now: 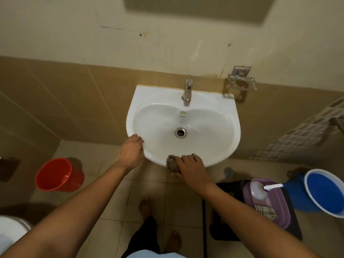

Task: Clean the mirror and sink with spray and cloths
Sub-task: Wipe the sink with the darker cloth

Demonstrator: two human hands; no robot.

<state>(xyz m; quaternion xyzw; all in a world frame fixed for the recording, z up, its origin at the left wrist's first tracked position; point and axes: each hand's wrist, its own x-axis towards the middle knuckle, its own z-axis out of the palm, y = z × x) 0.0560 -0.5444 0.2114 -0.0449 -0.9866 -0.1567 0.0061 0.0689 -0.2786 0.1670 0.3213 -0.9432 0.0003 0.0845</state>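
Head view: right hand (pixel 191 165) grips a bunched cloth (pixel 172 164) on the sink (pixel 219 146) front rim, directly below the drain (pixel 180 132). Left hand (pixel 131 152), fingers curled over the rim left of the drain, steadies; the unwiped rim likely runs rightward from the cloth.

Bare forearms, bare feet (pixel 145 206), dark trousers (pixel 143 239).

One sink (pixel 223 116), one tap (pixel 187 92), one cloth (pixel 172 164), two buckets (pixel 57 174) (pixel 323 192), two hands (pixel 131 150) (pixel 191 166).

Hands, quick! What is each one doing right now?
Left hand: grips the sink rim, fingers curled over it.
Right hand: holds a cloth against the sink's front rim.
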